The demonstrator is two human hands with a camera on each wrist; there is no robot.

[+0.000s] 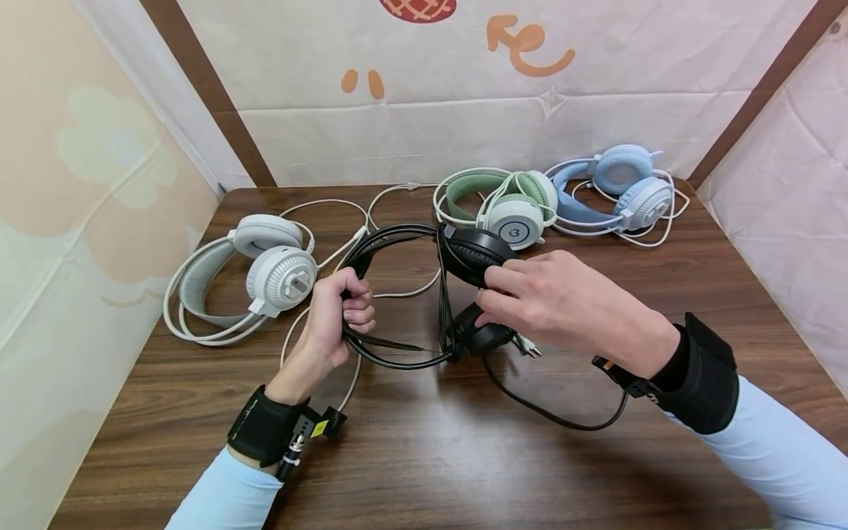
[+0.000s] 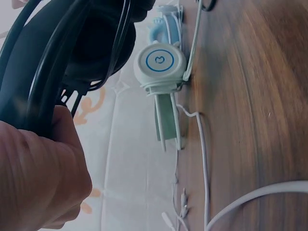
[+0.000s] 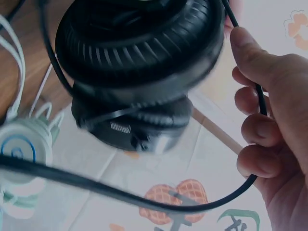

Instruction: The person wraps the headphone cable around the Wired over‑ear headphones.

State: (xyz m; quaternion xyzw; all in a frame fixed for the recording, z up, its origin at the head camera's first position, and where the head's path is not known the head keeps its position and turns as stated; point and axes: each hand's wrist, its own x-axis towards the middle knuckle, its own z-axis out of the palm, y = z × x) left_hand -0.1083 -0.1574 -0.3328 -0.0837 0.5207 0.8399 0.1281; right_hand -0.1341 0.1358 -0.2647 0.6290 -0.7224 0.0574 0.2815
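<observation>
My left hand [image 1: 341,313] grips the headband of the black headphones [image 1: 477,254], fingers curled round it, and holds them above the table. In the left wrist view the black headband [image 2: 29,91] runs through that fist. My right hand [image 1: 556,302] is beside the ear cups. The right wrist view shows its thumb and fingers curled on the black cable [image 3: 183,208], which loops below the ear cups [image 3: 139,72]. Several strands of cable [image 1: 445,309] are wound across the headband's open side. A metal-tipped plug [image 1: 528,346] shows beneath the right hand.
White headphones [image 1: 281,280] lie at the left of the wooden table [image 1: 424,456]. Green-and-white headphones [image 1: 517,221] and light blue headphones [image 1: 642,202] lie along the back right. A white cable [image 1: 411,294] runs over the table behind the black headphones. Fabric walls enclose the back and sides.
</observation>
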